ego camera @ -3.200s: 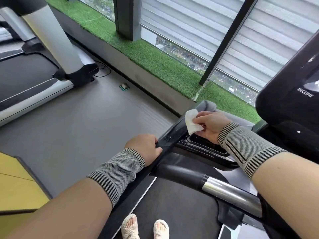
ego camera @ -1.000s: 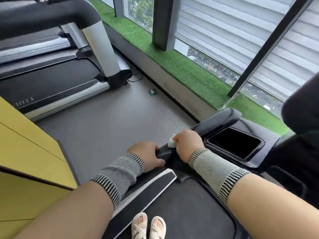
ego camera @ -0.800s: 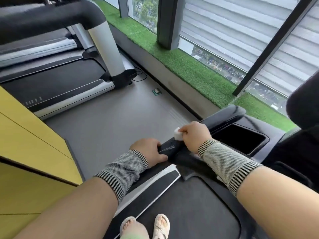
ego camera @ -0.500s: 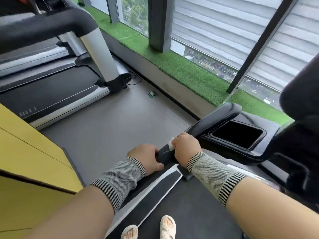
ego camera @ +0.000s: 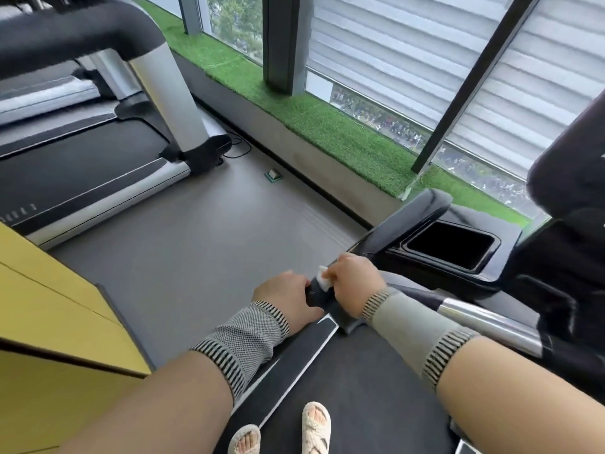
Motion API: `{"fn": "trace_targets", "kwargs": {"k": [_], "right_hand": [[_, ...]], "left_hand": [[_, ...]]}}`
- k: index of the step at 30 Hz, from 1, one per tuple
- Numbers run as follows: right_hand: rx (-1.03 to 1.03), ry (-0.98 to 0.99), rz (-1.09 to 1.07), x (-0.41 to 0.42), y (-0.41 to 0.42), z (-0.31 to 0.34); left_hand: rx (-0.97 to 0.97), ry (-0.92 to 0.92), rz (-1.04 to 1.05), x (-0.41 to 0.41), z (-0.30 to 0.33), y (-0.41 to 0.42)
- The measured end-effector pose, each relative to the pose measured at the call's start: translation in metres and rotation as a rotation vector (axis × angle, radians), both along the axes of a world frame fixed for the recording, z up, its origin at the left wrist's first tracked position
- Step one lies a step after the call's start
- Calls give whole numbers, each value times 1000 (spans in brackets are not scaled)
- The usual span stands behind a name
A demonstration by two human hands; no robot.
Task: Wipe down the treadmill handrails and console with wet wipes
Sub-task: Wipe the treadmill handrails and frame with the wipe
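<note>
We are on the handrail step: our right hand [ego camera: 352,286] pinches a folded white wet wipe [ego camera: 325,280] against the near end of the black left handrail [ego camera: 406,221], fingers curled over it. Our left hand [ego camera: 285,298] grips the rail's tip just beside it, steadying us. The wipe sits between the two hands, touching the rail. The cup-holder tray [ego camera: 458,244] and the dark console [ego camera: 569,165] lie further up and to the right, and we judge them not yet finished. Next we would drag the wipe up the rail toward the tray, keeping pressure so it does not bunch.
</note>
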State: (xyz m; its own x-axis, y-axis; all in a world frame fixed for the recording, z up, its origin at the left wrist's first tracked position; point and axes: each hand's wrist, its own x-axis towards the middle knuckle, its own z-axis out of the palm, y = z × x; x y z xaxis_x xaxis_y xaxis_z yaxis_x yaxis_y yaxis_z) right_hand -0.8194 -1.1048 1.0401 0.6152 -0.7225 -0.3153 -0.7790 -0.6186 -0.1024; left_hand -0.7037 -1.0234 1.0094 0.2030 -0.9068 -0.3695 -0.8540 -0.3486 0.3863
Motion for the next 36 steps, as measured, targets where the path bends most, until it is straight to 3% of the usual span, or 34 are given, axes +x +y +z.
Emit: {"fn": "trace_targets", "kwargs": {"k": [6,13,18,21,27,32,36], "right_hand": [[-118,29,-164,-10,-33,8],[11,97,86,8,0,-3],[-112,27,-162,-10,-37,11],[-69,105,-107,-5,-19,9],[34,83,107,5,16,-2],[-132,4,-260,-14,-34,12],[-128,97,-205,-10,-15,8]], "left_hand": [[-5,32,-14,7,-2,5],[-7,19,-16,7,-1,8],[-28,39,-12,9,-3,9],[-27,30,-17,9,-4,9],[-18,9,-21,8,-3,9],[-17,30,-9,9,-1,9],[-5,22,-6,8,-3,8]]}}
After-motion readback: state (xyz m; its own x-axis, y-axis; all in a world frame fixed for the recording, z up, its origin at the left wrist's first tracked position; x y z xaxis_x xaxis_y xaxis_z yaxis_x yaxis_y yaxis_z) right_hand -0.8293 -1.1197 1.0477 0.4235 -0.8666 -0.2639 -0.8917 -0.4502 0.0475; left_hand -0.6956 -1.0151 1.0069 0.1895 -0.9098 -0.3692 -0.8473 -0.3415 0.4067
